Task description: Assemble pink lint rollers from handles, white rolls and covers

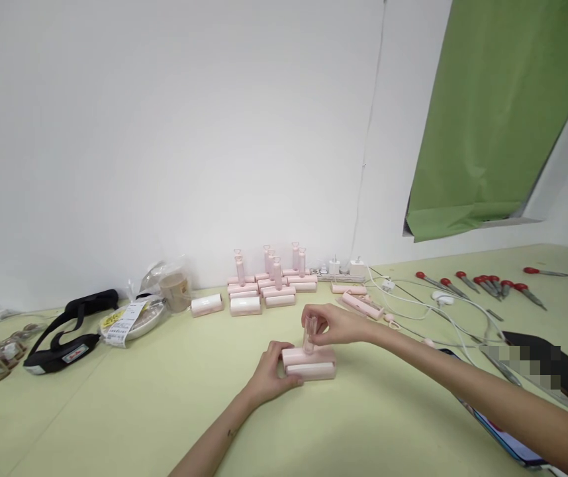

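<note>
A pink lint roller point(310, 366) with a white roll in its front lies on the green table in front of me. My left hand point(270, 371) is closed round the left end of its head. From the top of the head rises a clear tube-shaped handle point(308, 335). Fingers of my right hand point(332, 323) pinch that handle from the right, near its upper part; the fingertips are partly hidden. Behind stand several similar pink lint rollers point(270, 285), some with upright handles. White rolls in pink holders point(245, 305) lie to their left.
Loose pink parts point(362, 306) and white cables point(413, 306) lie to the right. Several red-handled tools point(492, 286) are farther right. A phone point(507, 440) sits under my right forearm. At left are a wrapped food container point(138, 319), a cup point(175, 293) and a black strap point(73, 351).
</note>
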Demonstrator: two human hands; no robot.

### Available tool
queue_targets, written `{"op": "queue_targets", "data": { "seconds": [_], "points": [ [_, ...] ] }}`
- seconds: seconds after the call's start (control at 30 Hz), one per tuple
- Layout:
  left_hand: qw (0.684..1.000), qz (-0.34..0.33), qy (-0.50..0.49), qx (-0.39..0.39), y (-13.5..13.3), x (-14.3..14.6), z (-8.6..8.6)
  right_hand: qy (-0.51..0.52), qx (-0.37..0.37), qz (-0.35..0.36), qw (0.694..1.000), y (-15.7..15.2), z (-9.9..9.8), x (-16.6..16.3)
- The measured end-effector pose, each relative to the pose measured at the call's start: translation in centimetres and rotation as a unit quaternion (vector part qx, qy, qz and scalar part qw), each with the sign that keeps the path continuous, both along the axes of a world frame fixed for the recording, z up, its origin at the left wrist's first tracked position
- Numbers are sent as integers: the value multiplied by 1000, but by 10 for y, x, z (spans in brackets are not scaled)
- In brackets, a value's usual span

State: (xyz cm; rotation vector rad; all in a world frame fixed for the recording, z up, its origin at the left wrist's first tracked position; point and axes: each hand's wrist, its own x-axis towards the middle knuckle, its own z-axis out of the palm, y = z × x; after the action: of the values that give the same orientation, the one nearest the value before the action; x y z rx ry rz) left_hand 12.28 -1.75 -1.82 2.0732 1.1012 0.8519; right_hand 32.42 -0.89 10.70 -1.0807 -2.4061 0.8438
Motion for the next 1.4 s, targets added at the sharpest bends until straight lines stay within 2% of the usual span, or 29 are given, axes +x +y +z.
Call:
{"op": "queue_targets", "data": {
  "seconds": [0.2, 0.53, 0.67, 0.83, 0.93, 1.07, 1.27, 1.4],
  "points": [
    [1000, 2, 6, 2, -2, -1, 0, -45, 1, -20, 999, 3, 7, -1],
    [999, 35, 34, -24, -7, 3, 9, -176, -7, 56, 983, 19, 33, -13],
    [998, 36, 20, -38, -9, 5, 10, -200, -43, 68, 976, 26, 33, -29],
    [987, 112, -5, -111, -22, 16, 14, -192, -105, 42, 975, 30, 25, -37],
    [978, 169, 7, -121, -35, 27, 15, -158, -92, 16, 983, 22, 20, -34],
    [968, 236, 22, -87, -45, 39, 9, -110, -61, -29, 992, 9, 13, -26],
    [962, 260, 16, -87, -55, 48, 0, -92, 4, -134, 987, -3, -7, -30],
    [966, 248, 16, -73, -53, 48, -4, -79, 36, -190, 978, -11, -17, -38]
  ]
}}
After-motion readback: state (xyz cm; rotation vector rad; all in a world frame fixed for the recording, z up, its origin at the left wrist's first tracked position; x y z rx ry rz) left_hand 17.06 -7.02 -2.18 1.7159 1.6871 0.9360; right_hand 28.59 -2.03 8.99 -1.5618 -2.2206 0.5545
